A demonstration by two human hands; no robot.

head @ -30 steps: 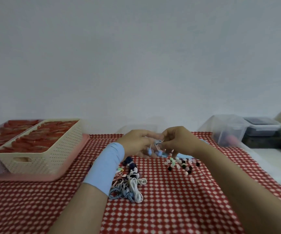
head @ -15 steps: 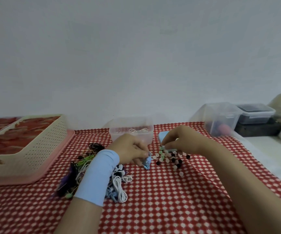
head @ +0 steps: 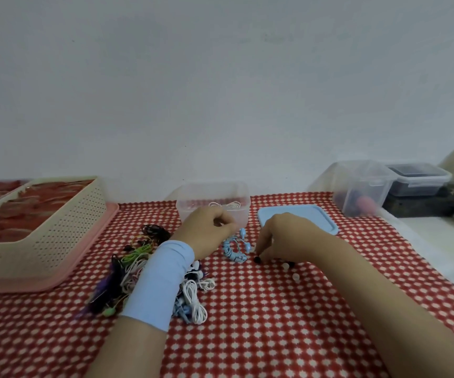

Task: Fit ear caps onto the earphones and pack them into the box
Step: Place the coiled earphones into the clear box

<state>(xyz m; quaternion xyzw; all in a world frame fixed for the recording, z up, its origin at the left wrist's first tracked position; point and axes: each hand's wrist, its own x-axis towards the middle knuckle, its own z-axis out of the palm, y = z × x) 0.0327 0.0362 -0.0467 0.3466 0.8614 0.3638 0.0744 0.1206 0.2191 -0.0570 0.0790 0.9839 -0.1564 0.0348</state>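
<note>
Head view: a clear box (head: 193, 211) is sitting at the back of the checked cloth (head: 275, 323), holding one white earphone coil (head: 224, 205); its blue lid (head: 315, 218) is lying just beside it. The left hand (head: 206, 231), fingers curled, is gripping the blue earphones (head: 234, 249), which are resting on the cloth between the hands. The right hand (head: 283, 236) is curling its fingertips onto a black ear cap (head: 257, 259) among loose ear caps (head: 295, 276); whether it is pinching it I cannot tell. A cream basket (head: 62, 236) of red items is standing on a pink tray (head: 94, 244).
</note>
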